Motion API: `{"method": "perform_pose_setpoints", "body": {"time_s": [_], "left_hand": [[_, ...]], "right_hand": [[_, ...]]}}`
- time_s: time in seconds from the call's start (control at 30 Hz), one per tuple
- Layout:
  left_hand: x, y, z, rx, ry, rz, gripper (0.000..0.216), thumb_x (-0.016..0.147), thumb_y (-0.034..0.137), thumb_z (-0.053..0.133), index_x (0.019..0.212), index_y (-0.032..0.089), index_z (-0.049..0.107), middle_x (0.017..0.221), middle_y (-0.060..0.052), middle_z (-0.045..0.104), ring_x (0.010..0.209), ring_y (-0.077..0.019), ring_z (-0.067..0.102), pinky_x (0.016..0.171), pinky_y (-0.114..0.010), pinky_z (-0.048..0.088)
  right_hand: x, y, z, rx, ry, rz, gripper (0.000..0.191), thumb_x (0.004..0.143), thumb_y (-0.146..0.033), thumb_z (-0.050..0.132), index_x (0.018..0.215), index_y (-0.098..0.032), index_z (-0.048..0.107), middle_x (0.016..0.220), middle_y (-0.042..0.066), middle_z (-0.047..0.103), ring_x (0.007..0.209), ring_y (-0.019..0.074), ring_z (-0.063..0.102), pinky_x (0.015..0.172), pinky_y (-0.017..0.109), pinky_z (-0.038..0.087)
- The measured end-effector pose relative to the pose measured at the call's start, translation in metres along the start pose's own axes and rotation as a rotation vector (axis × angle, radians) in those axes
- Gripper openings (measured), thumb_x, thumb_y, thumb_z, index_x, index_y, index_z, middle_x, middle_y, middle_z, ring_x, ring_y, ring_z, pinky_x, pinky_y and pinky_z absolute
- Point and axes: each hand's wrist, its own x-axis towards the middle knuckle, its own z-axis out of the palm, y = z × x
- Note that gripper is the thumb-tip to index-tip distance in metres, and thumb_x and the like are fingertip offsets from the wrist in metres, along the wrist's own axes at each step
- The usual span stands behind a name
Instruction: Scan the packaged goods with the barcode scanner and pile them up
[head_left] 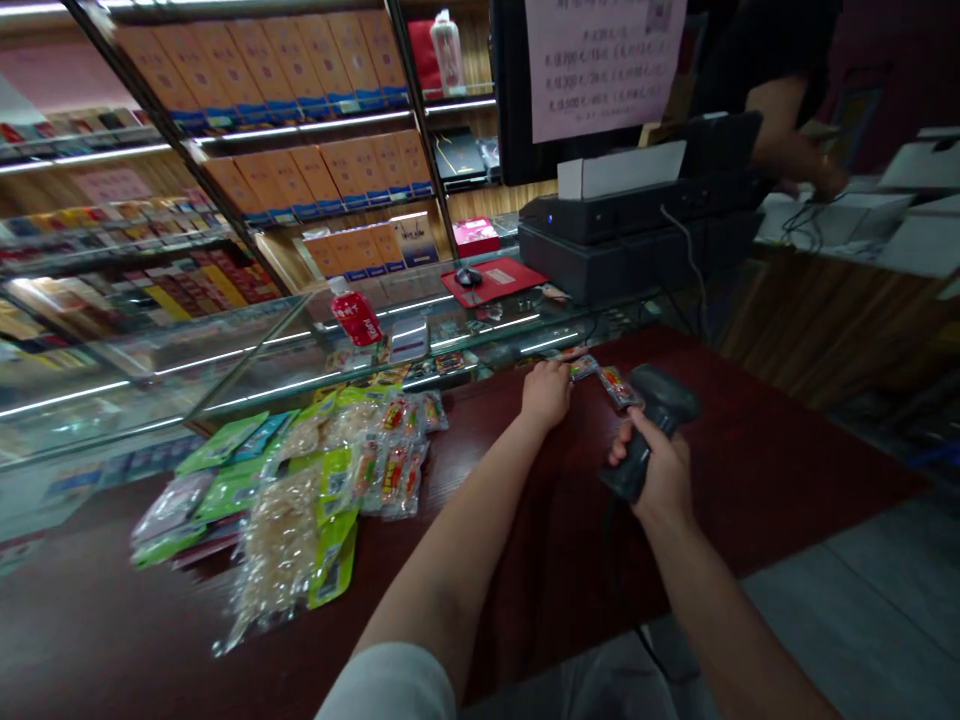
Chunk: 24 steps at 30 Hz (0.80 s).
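Observation:
My right hand (664, 465) is wrapped around the handle of a dark barcode scanner (660, 400), its head just above the wooden counter and a cable hanging from the grip. Beside the scanner head lies a small clear snack packet (616, 386) with a red and green print. Farther left, my left hand (547, 393) rests on the counter, fingers curled at the edge of another small snack packet (583, 367); its fingertips are partly hidden. A pile of snack bags (285, 520), green, clear and small red-printed ones, covers the counter left of my forearm.
A red drink bottle (356, 312) stands on the glass display case (285, 345). Behind are a mouse (469, 277) on a red mat (499, 280), a monitor and a dark cash register (637, 255). Another person's arm (795, 150) reaches over white boxes at the right.

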Motion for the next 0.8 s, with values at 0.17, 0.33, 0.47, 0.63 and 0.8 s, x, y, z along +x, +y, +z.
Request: {"method": "perform_pose_setpoints", "body": {"time_s": [0.17, 0.33, 0.47, 0.63, 0.8], "left_hand": [[0.016, 0.001, 0.009, 0.03, -0.06, -0.046, 0.024, 0.09, 0.026, 0.051, 0.107, 0.018, 0.067, 0.114, -0.013, 0.064, 0.107, -0.0266, 0.051, 0.093, -0.038, 0.04], [-0.004, -0.006, -0.004, 0.055, -0.045, -0.138, 0.017, 0.087, 0.027, 0.056, 0.096, 0.018, 0.067, 0.1, -0.013, 0.067, 0.101, -0.0259, 0.054, 0.088, -0.035, 0.041], [-0.033, -0.019, -0.023, 0.007, -0.029, -0.305, 0.013, 0.082, 0.028, 0.063, 0.091, 0.019, 0.066, 0.092, -0.01, 0.068, 0.093, -0.024, 0.057, 0.081, -0.033, 0.042], [-0.078, -0.041, -0.046, -0.222, -0.141, -0.499, 0.025, 0.062, 0.029, 0.078, 0.08, 0.018, 0.065, 0.075, -0.002, 0.065, 0.071, -0.0177, 0.059, 0.064, -0.026, 0.04], [-0.133, -0.048, -0.057, -0.4, -0.128, -0.57, 0.019, 0.059, 0.023, 0.074, 0.065, 0.017, 0.057, 0.059, 0.003, 0.052, 0.058, -0.0125, 0.05, 0.054, -0.023, 0.033]], "right_hand": [[0.0, 0.0, 0.001, 0.0, 0.019, 0.038, 0.029, 0.065, -0.03, 0.078, 0.081, -0.02, 0.056, 0.05, -0.009, 0.054, 0.036, 0.0077, 0.047, 0.033, 0.019, 0.041], [0.001, 0.002, -0.003, 0.015, -0.002, 0.05, 0.03, 0.064, -0.031, 0.079, 0.081, -0.02, 0.056, 0.05, -0.009, 0.055, 0.036, 0.0078, 0.048, 0.034, 0.019, 0.041], [0.001, 0.007, -0.007, 0.024, -0.045, 0.123, 0.032, 0.062, -0.029, 0.08, 0.081, -0.021, 0.056, 0.05, -0.008, 0.056, 0.036, 0.0084, 0.049, 0.033, 0.019, 0.041], [-0.001, 0.011, -0.011, -0.04, -0.142, 0.21, 0.032, 0.062, -0.03, 0.08, 0.082, -0.022, 0.057, 0.052, -0.008, 0.057, 0.037, 0.0088, 0.049, 0.032, 0.019, 0.041], [-0.009, 0.012, -0.011, -0.109, -0.304, 0.316, 0.033, 0.063, -0.031, 0.082, 0.081, -0.021, 0.056, 0.051, -0.007, 0.058, 0.038, 0.0092, 0.05, 0.033, 0.019, 0.042]]}}
